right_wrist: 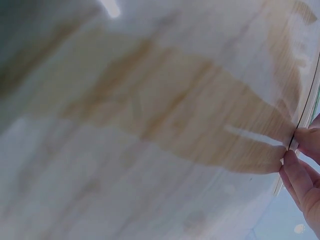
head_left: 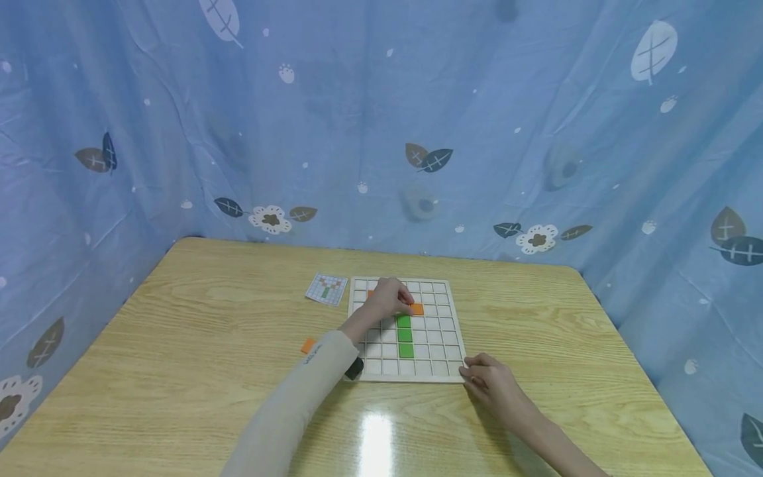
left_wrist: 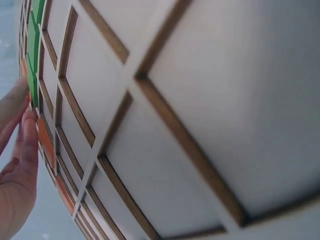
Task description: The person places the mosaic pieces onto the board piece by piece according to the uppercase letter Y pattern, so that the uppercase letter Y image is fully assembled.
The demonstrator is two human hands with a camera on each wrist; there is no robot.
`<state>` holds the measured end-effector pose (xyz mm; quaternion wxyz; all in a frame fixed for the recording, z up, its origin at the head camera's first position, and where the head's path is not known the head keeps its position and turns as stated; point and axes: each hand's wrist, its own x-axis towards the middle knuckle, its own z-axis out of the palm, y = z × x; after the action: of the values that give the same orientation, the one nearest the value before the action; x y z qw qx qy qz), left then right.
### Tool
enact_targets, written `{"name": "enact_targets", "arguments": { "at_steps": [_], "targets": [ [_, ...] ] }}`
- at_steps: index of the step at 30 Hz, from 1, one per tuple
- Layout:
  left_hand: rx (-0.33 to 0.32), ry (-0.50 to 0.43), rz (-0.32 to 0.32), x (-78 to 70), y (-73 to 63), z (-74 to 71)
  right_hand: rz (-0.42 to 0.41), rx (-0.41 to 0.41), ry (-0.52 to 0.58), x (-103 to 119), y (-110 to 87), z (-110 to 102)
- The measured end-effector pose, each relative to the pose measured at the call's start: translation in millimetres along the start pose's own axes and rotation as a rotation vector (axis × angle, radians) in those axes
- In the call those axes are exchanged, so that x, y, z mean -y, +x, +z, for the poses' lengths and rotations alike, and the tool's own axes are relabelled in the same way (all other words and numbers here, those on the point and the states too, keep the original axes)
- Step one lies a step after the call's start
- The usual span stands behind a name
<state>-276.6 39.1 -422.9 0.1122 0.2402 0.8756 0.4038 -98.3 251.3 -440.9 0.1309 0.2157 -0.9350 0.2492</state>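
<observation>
A pale wooden grid board (head_left: 440, 366) lies on the table. A column of green tiles (head_left: 405, 334) sits in its cells, with an orange tile (head_left: 371, 293) at the upper left, also seen as orange tiles (left_wrist: 46, 142) in the left wrist view. My left hand (head_left: 387, 298) reaches over the upper part of the board; its thumb and fingertips pinch the left edge of another orange tile (head_left: 418, 309), just above the green column. Part of the board is hidden under this arm. At the board's lower right corner, my right hand (head_left: 491, 384) pinches the edge between thumb and fingers.
Left of the board lies a small pattern card (head_left: 326, 289) showing orange and green squares on a grid. A loose orange tile (head_left: 308, 345) lies beside the left sleeve (head_left: 298, 404). A blue curtain (head_left: 357, 132) hangs behind the wooden table (head_left: 208, 318).
</observation>
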Motion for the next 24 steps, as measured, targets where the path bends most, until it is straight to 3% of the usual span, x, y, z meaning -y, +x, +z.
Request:
{"name": "enact_targets", "arguments": {
  "at_steps": [13,24],
  "targets": [
    [-0.007,-0.095,0.055,16.5,-14.8,-22.7,-0.025,-0.01,0.007,1,-0.7,0],
    [-0.012,-0.189,0.051,32.0,-52.6,-51.3,-0.019,-0.011,0.02,0,-1.5,1]
  ]
}}
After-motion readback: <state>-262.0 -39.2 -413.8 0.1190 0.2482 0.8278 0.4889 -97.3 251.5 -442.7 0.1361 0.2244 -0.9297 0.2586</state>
